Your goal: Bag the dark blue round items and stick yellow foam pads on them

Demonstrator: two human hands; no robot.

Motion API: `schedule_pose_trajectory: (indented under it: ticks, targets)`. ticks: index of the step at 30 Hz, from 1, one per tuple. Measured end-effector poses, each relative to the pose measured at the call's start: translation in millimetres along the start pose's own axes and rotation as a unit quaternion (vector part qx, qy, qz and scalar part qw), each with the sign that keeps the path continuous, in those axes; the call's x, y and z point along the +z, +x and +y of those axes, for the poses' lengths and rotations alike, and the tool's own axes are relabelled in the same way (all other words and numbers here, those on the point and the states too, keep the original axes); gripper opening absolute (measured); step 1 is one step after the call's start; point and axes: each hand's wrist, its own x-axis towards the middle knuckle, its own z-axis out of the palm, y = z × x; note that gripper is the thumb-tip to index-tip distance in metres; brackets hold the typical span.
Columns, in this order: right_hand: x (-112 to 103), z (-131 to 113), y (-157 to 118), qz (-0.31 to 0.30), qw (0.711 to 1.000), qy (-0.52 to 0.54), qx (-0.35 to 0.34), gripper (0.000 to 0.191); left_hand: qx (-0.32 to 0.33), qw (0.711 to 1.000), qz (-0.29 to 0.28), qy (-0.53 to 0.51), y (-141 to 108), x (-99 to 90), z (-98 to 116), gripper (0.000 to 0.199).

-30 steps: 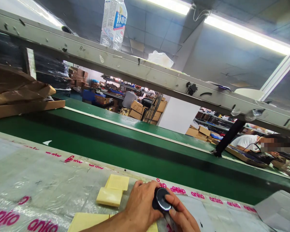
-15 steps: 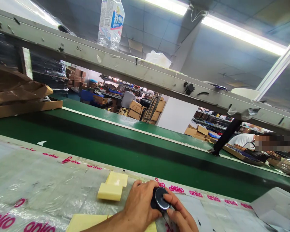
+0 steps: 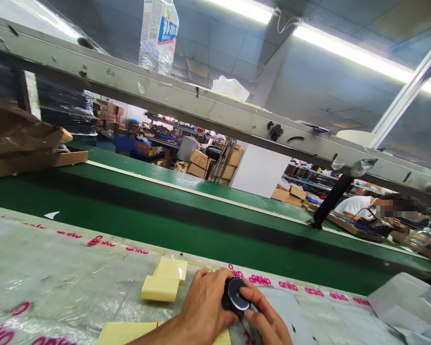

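Note:
Between my two hands, low in the middle of the head view, is a round black device with a glossy disc face and a pale rim. My left hand wraps around its left side. From the right, the thumb and fingers of my right hand press on the rim and face. A thin dark strand, perhaps a cable, runs down from the device between the hands. Small yellow paper pieces lie left of my left hand. A larger yellow sheet is partly hidden under my left forearm.
The plastic-covered table borders a green conveyor belt. A grey beam crosses above, bearing a plastic bottle. White packaging stands at right, a cardboard tray at left. A person works beyond the belt.
The whole view has shifted a little to the left as my head turned slightly. Both hands keep the same hold on the round device.

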Motion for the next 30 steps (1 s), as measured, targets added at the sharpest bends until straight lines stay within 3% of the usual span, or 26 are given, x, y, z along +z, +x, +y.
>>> schedule_pose_trajectory:
  ticks: [9,20,30]
  targets:
    - [6.9,-10.1,-4.3,0.017,0.998,-0.051,-0.034,0.037,0.031,0.999,0.019,-0.012,2.3,7.1,-13.4,0.052]
    - [12.4,-17.4,-7.6,0.027,0.990,-0.101,-0.093,0.028,0.029,0.999,0.006,-0.016,2.3,5.8,-10.5,0.051]
    - [8.0,-6.4,-5.5,0.042,0.976,-0.158,-0.142,0.025,0.001,1.000,-0.004,-0.007,1.3,-0.5,-2.9,0.052]
